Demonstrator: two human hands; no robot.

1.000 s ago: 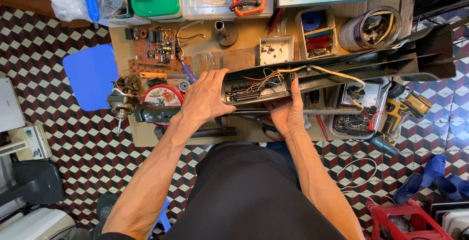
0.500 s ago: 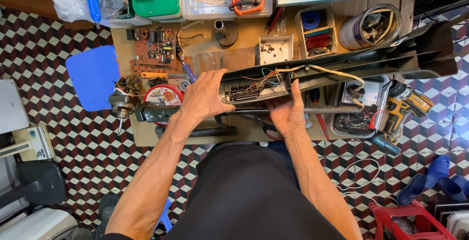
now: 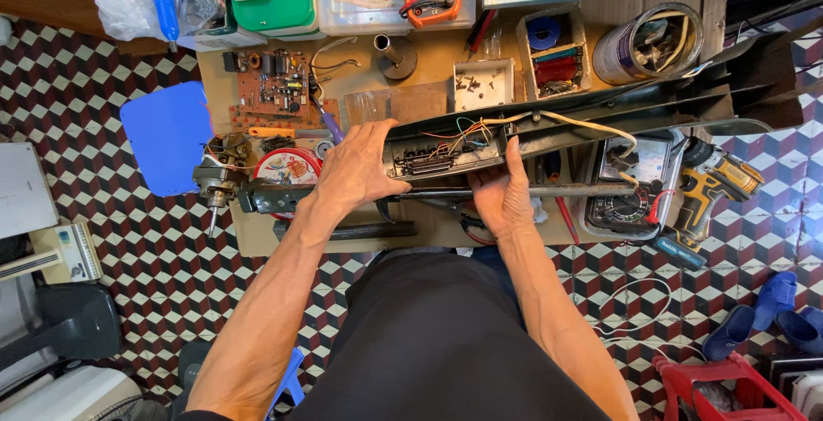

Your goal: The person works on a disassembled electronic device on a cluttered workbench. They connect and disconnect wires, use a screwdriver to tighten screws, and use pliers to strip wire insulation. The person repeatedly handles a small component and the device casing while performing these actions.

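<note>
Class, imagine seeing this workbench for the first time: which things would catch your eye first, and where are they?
At the centre, the left hand and right hand grip a long dark housing with coloured wires exposed. A brown circuit board lies upper left, and a yellow cordless drill lies at the right edge.

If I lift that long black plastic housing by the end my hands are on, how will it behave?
The long black plastic housing will probably stay stiff but feel end-heavy, since it reaches far right past the left hand and right hand. The loose coloured wires in its open end look floppy and could snag. The beige cable may drag.
</note>
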